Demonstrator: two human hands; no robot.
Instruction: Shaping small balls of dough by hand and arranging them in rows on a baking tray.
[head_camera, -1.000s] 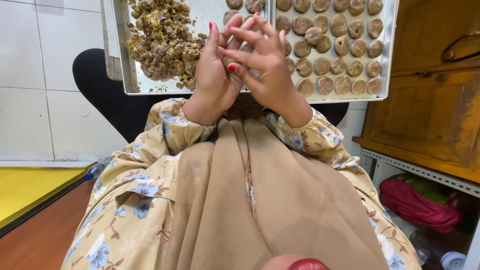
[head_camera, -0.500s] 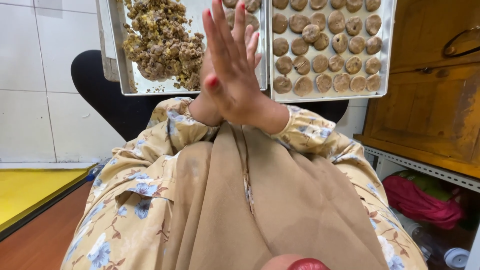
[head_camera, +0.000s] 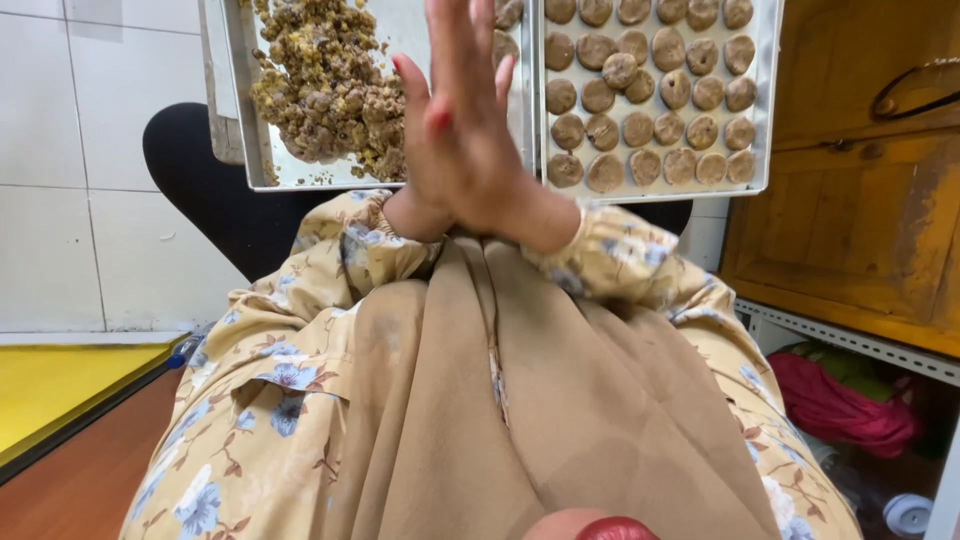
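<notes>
Rolling a portion of dough, hidden between left hand (head_camera: 425, 150) and right hand (head_camera: 480, 150) pressed flat palm to palm above the crumbly dough heap (head_camera: 325, 90), probably next needing placement among the flattened dough rounds (head_camera: 640, 95) on the right tray (head_camera: 765, 120).

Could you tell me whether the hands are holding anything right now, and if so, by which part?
It cannot be told: the left hand and right hand are pressed palm to palm above the trays, hiding anything between them.
</notes>
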